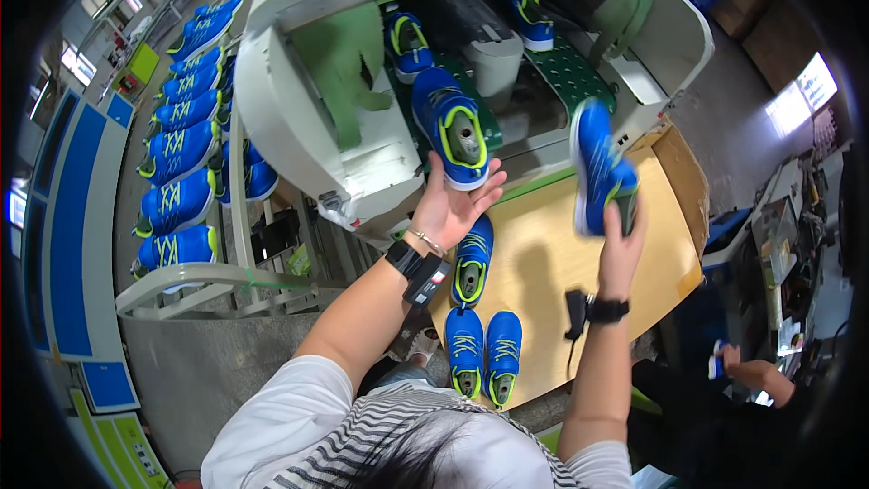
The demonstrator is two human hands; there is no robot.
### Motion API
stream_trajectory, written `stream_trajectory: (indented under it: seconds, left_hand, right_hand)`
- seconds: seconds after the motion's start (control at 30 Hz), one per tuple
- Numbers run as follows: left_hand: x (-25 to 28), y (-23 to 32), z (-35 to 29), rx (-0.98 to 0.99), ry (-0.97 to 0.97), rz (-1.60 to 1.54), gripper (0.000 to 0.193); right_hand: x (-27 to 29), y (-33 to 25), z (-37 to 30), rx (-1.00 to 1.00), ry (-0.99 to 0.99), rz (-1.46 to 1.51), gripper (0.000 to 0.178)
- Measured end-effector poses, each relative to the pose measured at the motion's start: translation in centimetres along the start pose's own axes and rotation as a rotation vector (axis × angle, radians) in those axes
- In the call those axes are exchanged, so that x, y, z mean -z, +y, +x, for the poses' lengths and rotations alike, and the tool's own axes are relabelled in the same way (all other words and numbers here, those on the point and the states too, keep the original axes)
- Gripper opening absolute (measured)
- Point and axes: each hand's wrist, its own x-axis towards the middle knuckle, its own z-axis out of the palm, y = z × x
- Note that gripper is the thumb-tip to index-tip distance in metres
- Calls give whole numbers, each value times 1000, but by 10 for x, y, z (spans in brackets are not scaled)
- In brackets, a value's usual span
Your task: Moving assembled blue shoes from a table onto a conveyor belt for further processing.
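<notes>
A low-cut blue shoe with a lime-green collar (450, 118) is seated at the near end of the left green perforated belt, inside the mouth of a large off-white machine housing (290, 109). Its long axis is angled slightly leftward, with the toe pointed into the machine and the heel turned toward the person. The heel is met by the left hand (460, 204) — palm turned up, thumb to one side, the other fingers spread apart along the other — so the shoe is cupped rather than clamped, and whether any weight is borne by the palm cannot be told.

By the right hand (625, 240), a second blue shoe with a pale sole (597, 167) is gripped at its heel end, thumb and fingers drawn together on it. This shoe is held clear above the pale wood-coloured tabletop (557, 317), its toe pointed away from the person and its long axis set nearly in line with the right green perforated belt (570, 72), which lies just beyond the toe, farther from the person. To that belt the right hand is the nearer; to the left belt, the left.

Farther in, one blue shoe is carried on each belt. On the tabletop, a lone blue shoe (472, 263) and a side-by-side blue pair (484, 355) are laid with toes pointed toward the machine.
</notes>
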Motion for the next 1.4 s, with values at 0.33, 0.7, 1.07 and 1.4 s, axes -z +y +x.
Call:
stream_trajectory:
  seconds: [0.33, 0.7, 1.07, 1.4]
  left_hand:
    - [34, -55, -16, -195, 64, 1615, 57]
    - [66, -118, -34, -553, -8, 2081, 42]
    - [66, -113, -33, -572, -8, 2056, 40]
    - [75, -117, -34, -624, 9, 2093, 34]
  right_hand:
    - [-86, 16, 186, 372, 124, -802, 75]
    - [-73, 93, 17, 267, -228, -972, 64]
    - [24, 174, 2, -327, 282, -1001, 115]
    - [121, 195, -66, -300, 60, -468, 88]
